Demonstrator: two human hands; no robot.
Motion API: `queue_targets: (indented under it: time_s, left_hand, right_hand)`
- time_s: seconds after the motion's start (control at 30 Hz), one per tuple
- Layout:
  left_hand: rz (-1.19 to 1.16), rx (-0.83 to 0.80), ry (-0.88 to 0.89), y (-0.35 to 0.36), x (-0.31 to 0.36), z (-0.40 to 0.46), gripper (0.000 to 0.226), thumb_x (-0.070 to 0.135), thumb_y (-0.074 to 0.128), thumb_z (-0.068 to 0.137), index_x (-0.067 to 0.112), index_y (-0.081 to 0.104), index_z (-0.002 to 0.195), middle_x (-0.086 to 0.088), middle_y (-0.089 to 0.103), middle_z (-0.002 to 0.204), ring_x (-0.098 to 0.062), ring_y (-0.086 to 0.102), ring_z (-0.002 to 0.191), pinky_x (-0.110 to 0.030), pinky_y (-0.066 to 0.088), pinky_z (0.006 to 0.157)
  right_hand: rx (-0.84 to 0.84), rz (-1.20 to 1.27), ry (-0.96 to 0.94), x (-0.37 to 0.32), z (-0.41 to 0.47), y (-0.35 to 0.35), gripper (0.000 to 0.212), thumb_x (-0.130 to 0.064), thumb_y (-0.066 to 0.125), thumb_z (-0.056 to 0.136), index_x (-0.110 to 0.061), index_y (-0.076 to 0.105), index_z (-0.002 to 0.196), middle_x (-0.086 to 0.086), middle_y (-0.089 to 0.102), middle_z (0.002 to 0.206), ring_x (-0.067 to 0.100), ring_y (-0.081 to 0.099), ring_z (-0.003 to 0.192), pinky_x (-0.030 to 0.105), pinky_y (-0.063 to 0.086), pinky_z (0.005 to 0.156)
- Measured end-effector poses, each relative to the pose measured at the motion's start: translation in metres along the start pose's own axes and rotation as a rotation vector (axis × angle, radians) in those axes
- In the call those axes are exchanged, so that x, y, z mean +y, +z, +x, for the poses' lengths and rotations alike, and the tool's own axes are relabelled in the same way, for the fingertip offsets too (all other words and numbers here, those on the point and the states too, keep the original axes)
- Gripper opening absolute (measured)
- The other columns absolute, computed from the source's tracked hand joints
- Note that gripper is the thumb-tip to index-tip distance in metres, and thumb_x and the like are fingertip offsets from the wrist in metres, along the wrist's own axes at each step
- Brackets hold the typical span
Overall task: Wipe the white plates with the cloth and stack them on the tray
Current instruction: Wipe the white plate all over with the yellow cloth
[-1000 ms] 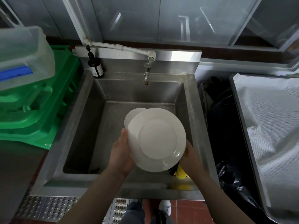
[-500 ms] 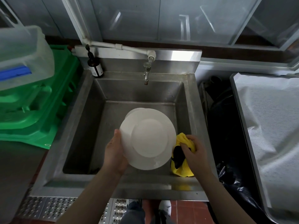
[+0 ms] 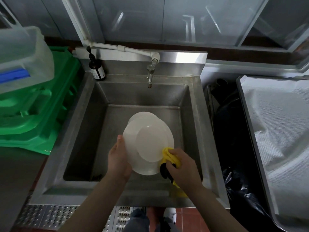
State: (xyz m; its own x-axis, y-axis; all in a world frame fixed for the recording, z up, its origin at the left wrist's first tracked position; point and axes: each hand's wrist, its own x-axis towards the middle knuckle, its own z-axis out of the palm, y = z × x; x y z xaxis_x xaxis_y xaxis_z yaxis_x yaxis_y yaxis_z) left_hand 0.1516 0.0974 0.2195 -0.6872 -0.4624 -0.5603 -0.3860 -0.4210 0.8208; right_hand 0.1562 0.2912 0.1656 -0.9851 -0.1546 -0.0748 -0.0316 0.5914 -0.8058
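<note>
Over sink, plate between left hand and cloth-gripping right hand.

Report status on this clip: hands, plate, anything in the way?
Left hand grips white plate by its rim over the sink. Right hand presses yellow cloth on plate's lower right edge. Second plate behind; nothing blocking.

A steel sink with a tap at its back wall, a dark pump bottle on its rear-left corner, stacked green crates left, a black bin bag right.
</note>
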Motion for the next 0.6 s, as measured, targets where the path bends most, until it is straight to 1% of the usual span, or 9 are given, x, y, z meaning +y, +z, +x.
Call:
queue_targets:
  time_s: [0.1, 0.17, 0.27, 0.37, 0.47, 0.53, 0.6]
  left_hand:
    - [-0.083, 0.027, -0.055, 0.001, -0.001, -0.001, 0.032, 0.042, 0.044, 0.105, 0.020, 0.067, 0.096, -0.007, 0.073, 0.101, -0.030, 0.069, 0.097, -0.045, 0.057, 0.084]
    - [-0.139, 0.038, -0.078, 0.004, 0.000, -0.002, 0.028, 0.040, 0.047, 0.104, 0.020, 0.064, 0.095, -0.010, 0.072, 0.104, -0.030, 0.069, 0.095, -0.047, 0.056, 0.087]
    - [-0.192, 0.079, -0.104, 0.008, 0.003, -0.005, 0.026, 0.039, 0.046, 0.104, 0.020, 0.061, 0.095, -0.008, 0.070, 0.101, -0.027, 0.068, 0.090, -0.041, 0.057, 0.078]
    - [-0.221, 0.117, -0.126, 0.010, 0.003, -0.005, 0.028, 0.040, 0.045, 0.105, 0.019, 0.059, 0.092, -0.007, 0.067, 0.097, -0.025, 0.066, 0.086, -0.035, 0.054, 0.067]
    - [-0.157, 0.137, -0.117, 0.012, 0.003, -0.004, 0.030, 0.042, 0.045, 0.104, 0.022, 0.057, 0.085, -0.003, 0.065, 0.088, -0.020, 0.063, 0.080, -0.031, 0.051, 0.064]
    - [-0.114, 0.140, -0.103, 0.011, 0.001, -0.003, 0.033, 0.045, 0.044, 0.103, 0.022, 0.059, 0.085, -0.003, 0.066, 0.086, -0.018, 0.063, 0.078, -0.030, 0.049, 0.063]
    - [-0.093, 0.140, -0.121, 0.009, 0.001, -0.002, 0.035, 0.047, 0.043, 0.103, 0.021, 0.061, 0.089, -0.004, 0.067, 0.089, -0.019, 0.063, 0.080, -0.030, 0.049, 0.063]
  right_hand:
    - [-0.034, 0.019, -0.001, -0.007, -0.002, 0.005, 0.037, -0.023, 0.069, 0.086, -0.025, 0.060, 0.121, -0.015, 0.060, 0.118, 0.004, 0.055, 0.107, 0.016, 0.045, 0.091]
    - [-0.061, 0.008, -0.031, -0.014, -0.004, 0.010, 0.036, -0.025, 0.068, 0.087, -0.026, 0.058, 0.122, -0.015, 0.059, 0.118, 0.004, 0.054, 0.106, 0.015, 0.045, 0.089]
    - [-0.096, 0.000, -0.090, -0.025, -0.007, 0.017, 0.035, -0.028, 0.065, 0.087, -0.027, 0.057, 0.121, -0.016, 0.057, 0.115, 0.003, 0.053, 0.102, 0.020, 0.049, 0.089]
    - [-0.134, -0.001, -0.144, -0.037, -0.010, 0.025, 0.036, -0.026, 0.066, 0.085, -0.024, 0.059, 0.121, -0.008, 0.060, 0.117, 0.006, 0.053, 0.103, 0.022, 0.046, 0.089]
    - [-0.157, -0.009, -0.227, -0.046, -0.013, 0.037, 0.038, -0.029, 0.065, 0.079, -0.026, 0.058, 0.117, -0.004, 0.063, 0.110, 0.011, 0.056, 0.099, 0.030, 0.049, 0.083]
    - [-0.179, -0.040, -0.276, -0.049, -0.015, 0.042, 0.037, -0.033, 0.062, 0.078, -0.032, 0.053, 0.114, -0.004, 0.063, 0.105, 0.013, 0.058, 0.094, 0.035, 0.052, 0.076]
    - [-0.201, -0.071, -0.300, -0.048, -0.016, 0.042, 0.037, -0.036, 0.059, 0.079, -0.036, 0.048, 0.114, -0.005, 0.062, 0.105, 0.014, 0.058, 0.093, 0.037, 0.052, 0.074]
